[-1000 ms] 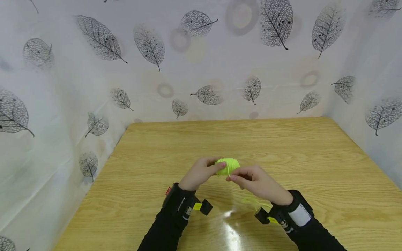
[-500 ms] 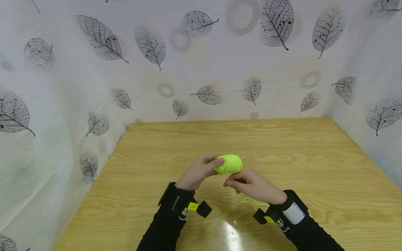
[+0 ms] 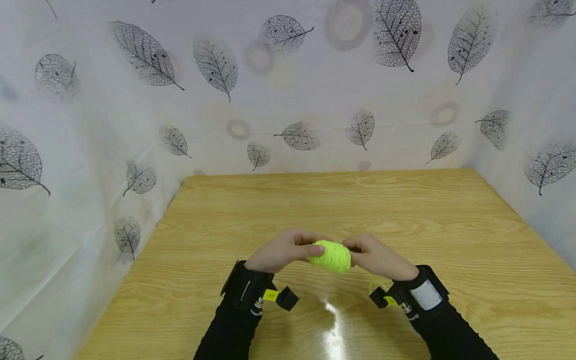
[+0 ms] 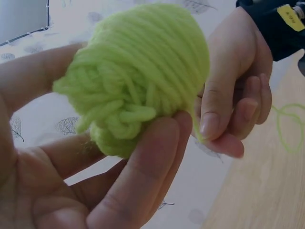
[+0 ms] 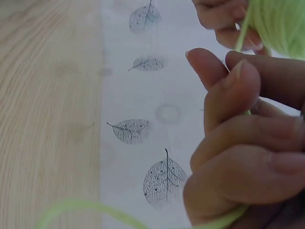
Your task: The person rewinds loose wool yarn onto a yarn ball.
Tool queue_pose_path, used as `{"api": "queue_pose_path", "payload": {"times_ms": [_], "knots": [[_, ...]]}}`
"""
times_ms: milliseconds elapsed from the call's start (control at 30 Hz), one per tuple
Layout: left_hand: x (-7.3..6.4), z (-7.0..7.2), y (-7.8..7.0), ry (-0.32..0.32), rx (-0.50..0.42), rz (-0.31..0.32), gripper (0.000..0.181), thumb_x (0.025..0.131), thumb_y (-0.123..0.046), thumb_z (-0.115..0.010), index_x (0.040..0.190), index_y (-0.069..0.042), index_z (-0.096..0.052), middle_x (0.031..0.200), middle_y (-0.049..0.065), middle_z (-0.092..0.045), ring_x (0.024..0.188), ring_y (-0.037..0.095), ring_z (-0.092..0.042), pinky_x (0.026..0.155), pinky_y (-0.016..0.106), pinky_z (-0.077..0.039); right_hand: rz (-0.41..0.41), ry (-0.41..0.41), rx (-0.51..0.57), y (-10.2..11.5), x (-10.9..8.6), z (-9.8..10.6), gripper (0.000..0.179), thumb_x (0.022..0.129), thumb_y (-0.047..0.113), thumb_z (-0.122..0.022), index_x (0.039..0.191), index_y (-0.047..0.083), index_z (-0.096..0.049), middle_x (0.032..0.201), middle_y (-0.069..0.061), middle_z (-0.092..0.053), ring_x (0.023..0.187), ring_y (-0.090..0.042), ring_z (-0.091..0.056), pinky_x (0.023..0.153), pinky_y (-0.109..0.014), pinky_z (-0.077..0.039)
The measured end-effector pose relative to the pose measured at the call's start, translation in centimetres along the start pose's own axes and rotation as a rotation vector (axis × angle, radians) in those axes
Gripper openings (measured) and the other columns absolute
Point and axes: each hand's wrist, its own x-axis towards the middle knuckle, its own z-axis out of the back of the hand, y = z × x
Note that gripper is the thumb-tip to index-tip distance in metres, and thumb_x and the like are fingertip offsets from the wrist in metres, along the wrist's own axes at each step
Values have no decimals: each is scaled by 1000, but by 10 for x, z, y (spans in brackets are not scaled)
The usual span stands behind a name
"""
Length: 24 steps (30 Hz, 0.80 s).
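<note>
Count: one ball of lime-green yarn (image 3: 332, 256), one loose yarn strand (image 4: 289, 128), two hands, two black wrist units, one wooden table (image 3: 450, 225). The ball sits in the air just above the near middle of the table, between the two hands, which meet at it. The left hand (image 3: 282, 252) comes in from the left, palm turned inward, its thumb and fingers (image 4: 152, 167) curled round the ball and gripping it from the side and below; the wrist view shows the wound layers and one untidy end of the ball facing the camera. The right hand (image 3: 375, 257) comes in from the right, knuckles up, fingers bent close together and pinching the strand where it leaves the ball. The strand runs down through that hand and lies in a loop on the table beneath the right wrist. Both forearms wear black sleeves (image 3: 229, 325) and point toward the table's middle. Hard to make out: from the head view the ball covers the fingertips of both hands; in the right wrist view the ball is cut off at the top corner and the strand is blurred. Leaf-printed sheeting (image 3: 135, 55) walls three sides of the table.
</note>
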Motion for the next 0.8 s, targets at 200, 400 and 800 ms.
{"api": "queue_pose_path", "payload": {"times_ms": [200,400,800], "knots": [[-2,2,-1,43,2,2,33,95,-7,-50,125,8,-52,107,22,-62,87,14,-59,84,48,-48,-40,-38,-15,-5,-2,11,18,95,16,-51,91,9,-67,71,2,-55,61,-11,-47,56,-30,-43],[-4,4,-3,40,32,14,34,94,-7,-51,125,6,-52,107,18,-63,88,14,-59,78,29,-49,-62,-85,-1,-7,-4,18,21,94,23,-54,90,6,-67,72,-1,-55,61,-12,-43,56,-30,-39],[-2,-8,0,-42,385,125,40,88,-29,-62,122,-9,-60,116,3,-63,87,7,-57,75,29,-49,-155,-227,99,2,-6,20,25,94,24,-53,84,4,-63,63,-1,-33,49,-10,-27,49,-28,-27]]}}
